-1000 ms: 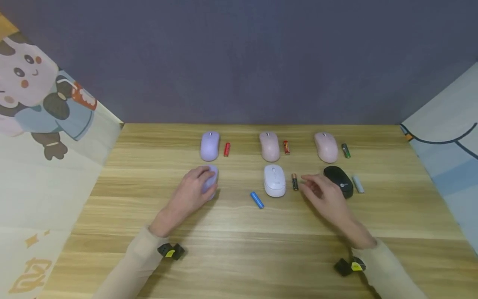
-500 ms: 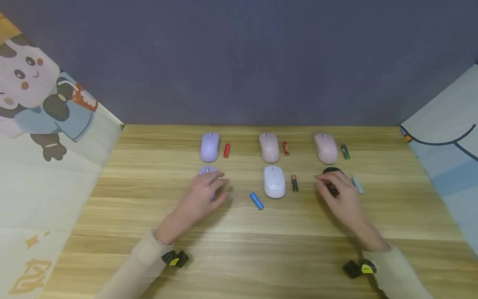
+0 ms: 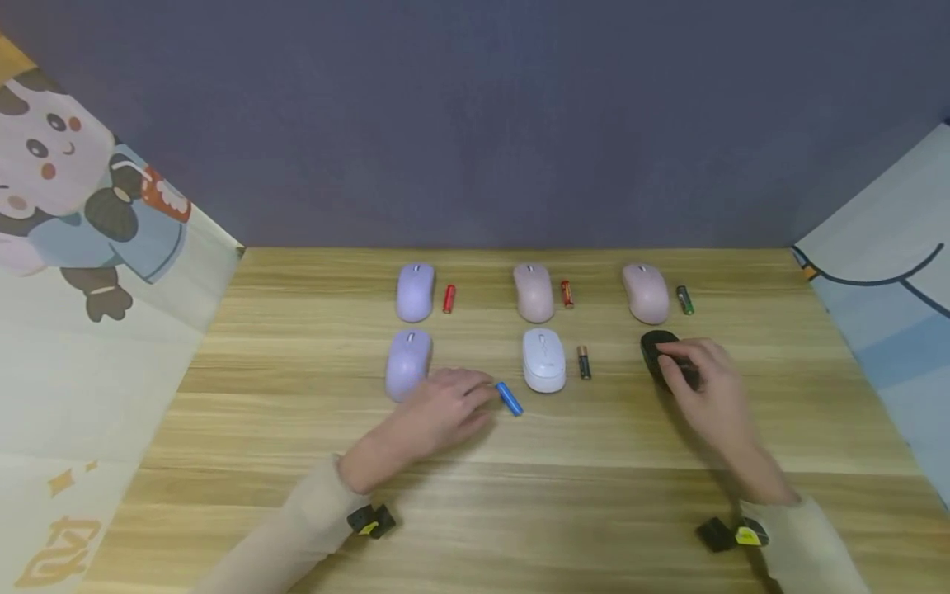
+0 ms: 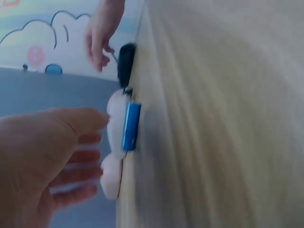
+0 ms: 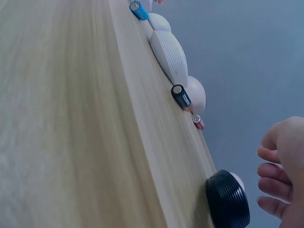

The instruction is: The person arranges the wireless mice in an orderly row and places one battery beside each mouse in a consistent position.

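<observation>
My left hand (image 3: 443,410) reaches over the table with its fingertips right beside a blue battery (image 3: 510,399). In the left wrist view its loosely bent fingers hold nothing, and the blue battery (image 4: 131,127) lies just past the thumb. A purple mouse (image 3: 406,363) sits behind that hand. On the other side my right hand (image 3: 708,396) hovers over a black mouse (image 3: 655,346), partly hiding it. The right wrist view shows relaxed, bent fingers with a gap between them and the black mouse (image 5: 227,199). A grey-blue battery seen before near that mouse is hidden now.
A white mouse (image 3: 543,360) with a black battery (image 3: 584,363) stands between the hands. Behind are a purple mouse (image 3: 415,293) and two pink mice (image 3: 533,293), with red batteries (image 3: 449,299) and a green one (image 3: 684,300) beside them. A dark wall (image 3: 519,124) rises beyond.
My left hand has left the near purple mouse, uncovering it, and moved right to the blue battery. My right hand has moved right, from beside the black battery to over the black mouse.
</observation>
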`<act>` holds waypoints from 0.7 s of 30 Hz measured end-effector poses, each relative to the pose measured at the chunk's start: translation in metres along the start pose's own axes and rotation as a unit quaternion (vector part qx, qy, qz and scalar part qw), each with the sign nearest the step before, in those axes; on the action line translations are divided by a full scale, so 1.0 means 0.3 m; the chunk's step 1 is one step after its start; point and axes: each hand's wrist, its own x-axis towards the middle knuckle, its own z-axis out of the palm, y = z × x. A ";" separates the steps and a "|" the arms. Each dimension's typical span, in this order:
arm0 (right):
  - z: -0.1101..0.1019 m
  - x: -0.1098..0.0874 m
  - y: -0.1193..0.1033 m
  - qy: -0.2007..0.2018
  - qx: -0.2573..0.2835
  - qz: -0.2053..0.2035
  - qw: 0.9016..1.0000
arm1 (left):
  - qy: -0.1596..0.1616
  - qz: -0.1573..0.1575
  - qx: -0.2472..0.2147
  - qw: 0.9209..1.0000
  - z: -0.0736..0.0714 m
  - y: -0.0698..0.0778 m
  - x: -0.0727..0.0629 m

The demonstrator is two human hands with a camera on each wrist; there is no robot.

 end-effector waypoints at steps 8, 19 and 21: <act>-0.003 -0.005 0.022 0.009 -0.022 -0.007 1.000 | -0.009 -0.135 -0.033 0.990 0.043 0.064 0.019; -0.002 -0.012 0.033 0.009 -0.035 0.002 0.999 | -0.013 -0.143 -0.047 0.989 0.083 0.098 0.052; 0.000 -0.012 0.033 0.006 -0.039 0.007 0.999 | -0.014 -0.146 -0.048 0.988 0.092 0.099 0.056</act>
